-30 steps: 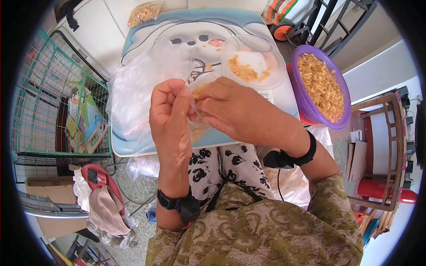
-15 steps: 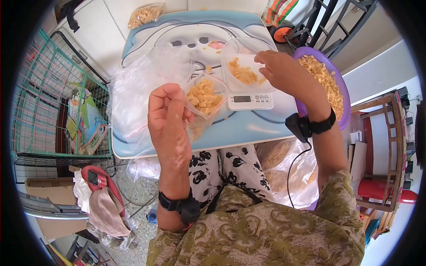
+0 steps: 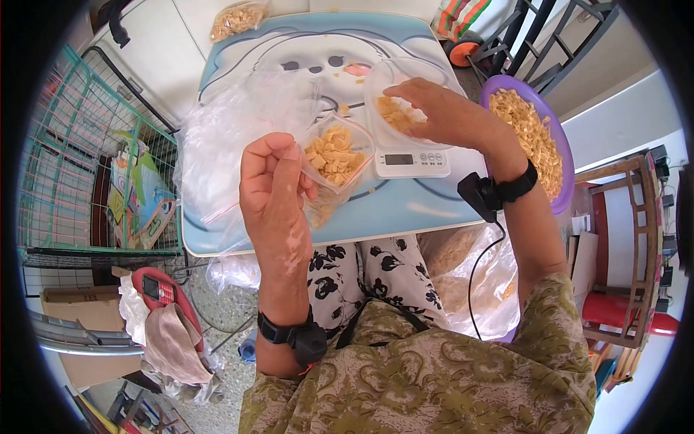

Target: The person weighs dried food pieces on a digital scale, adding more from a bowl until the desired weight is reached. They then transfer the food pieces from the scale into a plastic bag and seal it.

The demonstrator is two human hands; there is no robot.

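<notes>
My left hand (image 3: 273, 189) pinches the edge of a clear zip bag (image 3: 338, 155), whose mouth gapes over yellowish dried pieces inside. My right hand (image 3: 441, 116) is over a clear round bowl (image 3: 372, 90), fingers curved and apart. Yellowish flakes (image 3: 394, 112) lie in the bowl, partly hidden by that hand. The bowl rests on a white digital scale (image 3: 412, 163); its display is too small to read.
A pile of clear plastic bags (image 3: 224, 145) covers the left of the table (image 3: 426, 206). To the right stands a purple basin (image 3: 567, 159) of dried pieces. A filled bag (image 3: 237, 22) sits at the back left, beside a green wire cage (image 3: 65, 166).
My right hand has moved left and slightly down, farther over the bowl. My left hand stays nearly in place with the bag.
</notes>
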